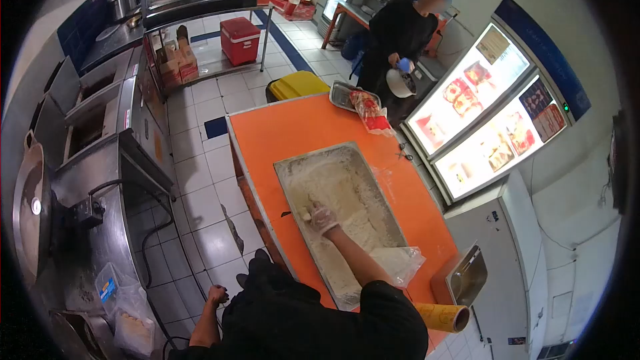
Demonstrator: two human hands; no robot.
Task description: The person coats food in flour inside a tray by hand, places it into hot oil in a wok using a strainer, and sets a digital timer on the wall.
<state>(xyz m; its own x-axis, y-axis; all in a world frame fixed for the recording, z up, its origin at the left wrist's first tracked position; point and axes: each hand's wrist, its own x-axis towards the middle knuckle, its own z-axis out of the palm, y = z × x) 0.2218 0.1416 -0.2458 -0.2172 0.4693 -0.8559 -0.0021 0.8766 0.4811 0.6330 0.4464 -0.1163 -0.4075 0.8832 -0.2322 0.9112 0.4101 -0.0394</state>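
My right hand (pixel 323 219), in a clear plastic glove, reaches into a large metal tray (pixel 397 221) of pale flour (pixel 350 190). Its fingers are closed around a small flour-coated piece (pixel 307 216) near the tray's left side; what kind of piece it is cannot be made out. Bare and loosely curled, my left hand (pixel 217 295) hangs low beside my body over the tiled floor, with nothing seen in it. A clear plastic bag (pixel 399 263) lies across the tray's near right edge, close to my right forearm.
The tray stands on an orange table (pixel 260 133). A yellow roll (pixel 443 318) and a metal container (pixel 461 277) sit near its right end. At the far end lie a red-and-white bag (pixel 372 113) and small tray (pixel 340 95). Another person (pixel 400 37) holds a pot (pixel 400 83).
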